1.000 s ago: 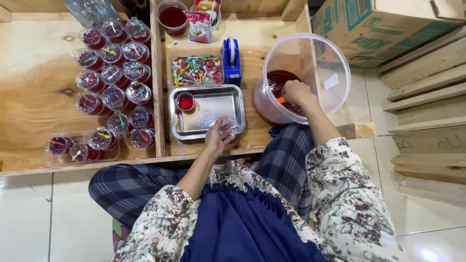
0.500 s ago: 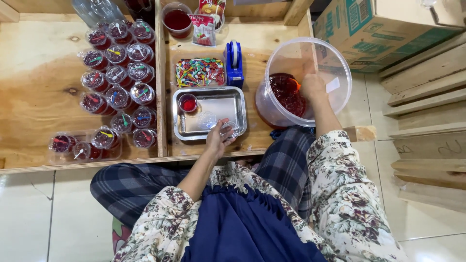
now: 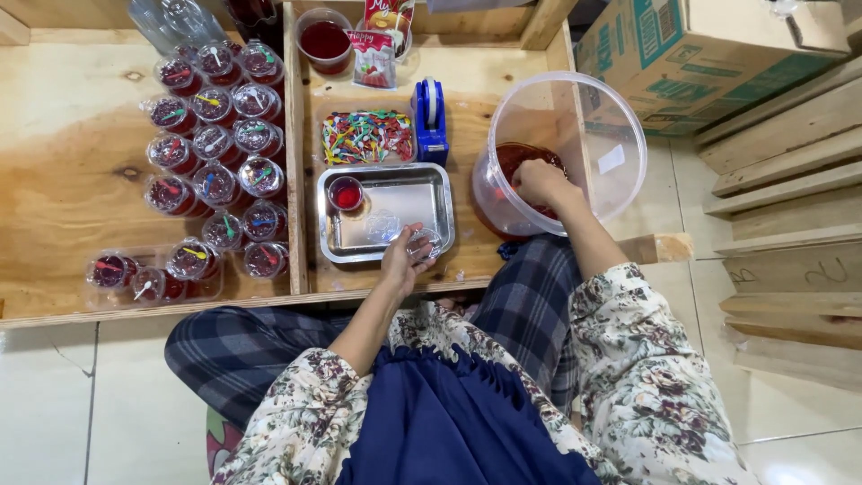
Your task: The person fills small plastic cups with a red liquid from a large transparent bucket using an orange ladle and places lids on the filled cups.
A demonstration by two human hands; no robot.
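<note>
Holding one clear cup (image 3: 422,242) in left grip (image 3: 401,260), right hand (image 3: 539,181) inside one tub (image 3: 575,117), grip unclear.

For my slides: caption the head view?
Left hand holds clear cup over steel tray; right hand reaches into tub.

A low wooden platform (image 3: 81,189) carries filled cups (image 3: 215,144) and a steel tray (image 3: 409,211).

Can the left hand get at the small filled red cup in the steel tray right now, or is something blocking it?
Probably yes, once freed. The left hand holds an empty clear cup at the steel tray's near edge. The filled red cup stands uncovered in the far-left corner, with only bare tray between.
</note>
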